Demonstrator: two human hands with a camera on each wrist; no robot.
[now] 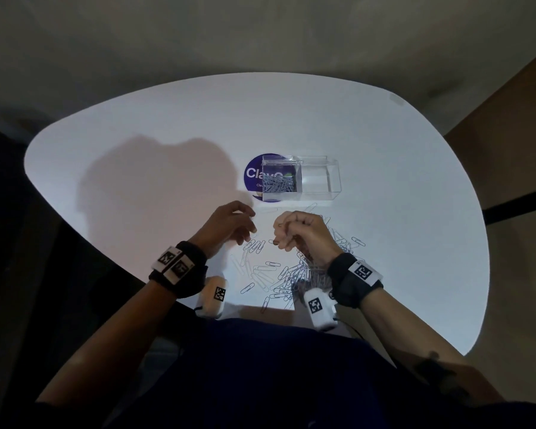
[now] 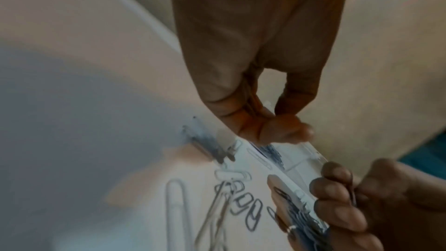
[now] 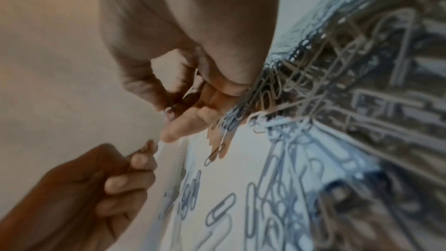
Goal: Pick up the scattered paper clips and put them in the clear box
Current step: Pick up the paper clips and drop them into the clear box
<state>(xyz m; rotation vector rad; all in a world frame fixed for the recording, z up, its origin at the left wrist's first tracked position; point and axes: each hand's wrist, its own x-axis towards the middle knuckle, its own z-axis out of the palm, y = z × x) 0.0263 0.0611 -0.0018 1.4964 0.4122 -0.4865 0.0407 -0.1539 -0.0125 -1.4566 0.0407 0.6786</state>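
Note:
Several silver paper clips (image 1: 279, 274) lie scattered on the white table (image 1: 136, 181), thickest under my right wrist. The clear box (image 1: 333, 181) stands just beyond both hands, with a heap of clips (image 1: 277, 184) in its left half. My left hand (image 1: 249, 226) hovers over the table with fingers curled, pinching thin clips against the thumb (image 2: 284, 127). My right hand (image 1: 280, 233) is a loose fist beside it, with clips (image 2: 352, 192) pinched between thumb and fingers (image 3: 173, 121). The two hands sit a few centimetres apart. More loose clips (image 3: 284, 161) lie under the right hand.
A round blue sticker (image 1: 252, 178) lies under the box's left end. The table's near edge (image 1: 260, 314) runs close to my dark-clothed lap. White camera units (image 1: 215, 297) hang under both wrists, and the table's left half is in shadow.

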